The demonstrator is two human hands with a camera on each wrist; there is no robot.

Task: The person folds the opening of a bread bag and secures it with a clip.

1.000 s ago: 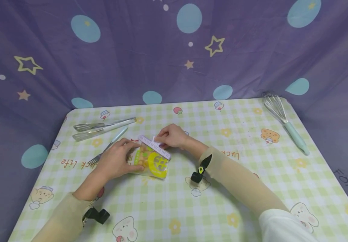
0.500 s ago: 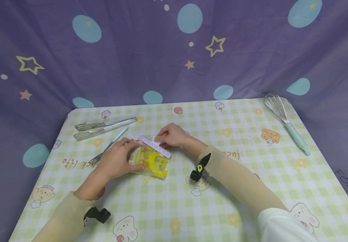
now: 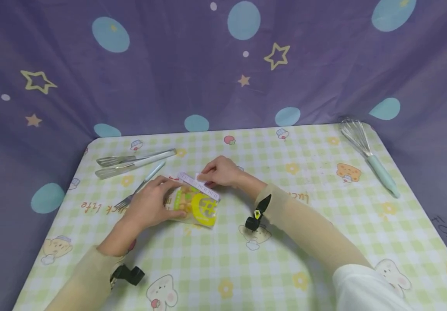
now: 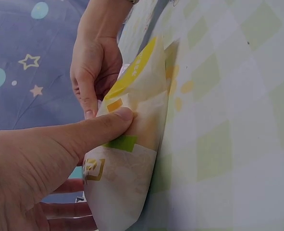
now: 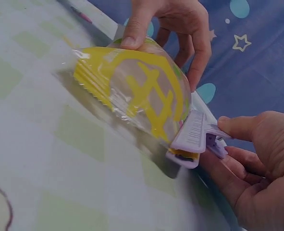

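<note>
A small clear plastic bag of food with yellow and green print (image 3: 204,211) lies near the middle of the table. My left hand (image 3: 150,204) grips its left part, thumb on top and fingers round the far side. A pale purple bag clip (image 3: 199,186) sits along the bag's upper right edge. The thumb and fingers of my right hand (image 3: 223,172) pinch the clip's handle. In the right wrist view the edge of the bag appears between the clip's two long bars (image 5: 191,132). Through the film the contents look pale brown and are hard to make out.
Metal tongs (image 3: 135,163) lie at the table's back left. A fork with a light blue handle (image 3: 151,173) is beside them, close to my left hand. At the far right is a whisk with a green handle (image 3: 382,175). A purple curtain (image 3: 223,95) hangs behind the table.
</note>
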